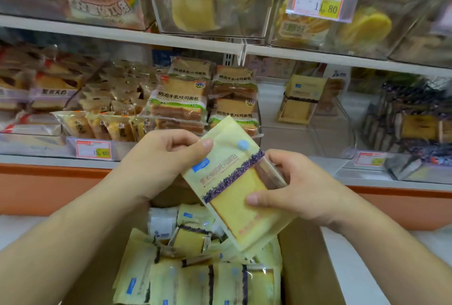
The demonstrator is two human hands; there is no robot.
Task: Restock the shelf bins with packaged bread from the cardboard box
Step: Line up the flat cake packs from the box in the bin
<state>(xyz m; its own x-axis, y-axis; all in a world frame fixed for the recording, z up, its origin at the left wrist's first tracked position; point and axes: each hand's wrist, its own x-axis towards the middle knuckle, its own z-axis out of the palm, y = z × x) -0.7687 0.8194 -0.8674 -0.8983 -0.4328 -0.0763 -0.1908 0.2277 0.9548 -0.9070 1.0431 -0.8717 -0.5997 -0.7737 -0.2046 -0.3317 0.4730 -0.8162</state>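
1. Together, our two hands held one pack (234,182) of bread above the open box (303,268), tilted, its top end toward the upper left.
2. Our left hand (156,160) gripped the pack's upper left end: the thumb (199,148) lay across the pale yellow face near the top edge, while the curled fingers went behind the wrapper, where we could not see their tips.
3. Our right hand (300,189) gripped the lower right side: its thumb (259,198) pressed on the clear window over the yellow slice, and the fingers (276,160) wrapped round the right edge beside the purple band.
4. So the pack lay between both hands, pinched front and back at each end, touching nothing else.
5. Below it, the box held more packs (195,277) of the same kind, some upright, some loosely piled.
6. Behind the pack, the middle shelf (56,158) carried a bin of green-banded toast packs (178,99), with small wrapped cakes (102,121) to its left.
7. Right of the toast, a clear bin (342,118) held a yellow pack (300,99) like ours, standing at the back.
8. Price tags (93,149) sat along the shelf fronts; the print was partly blurred.
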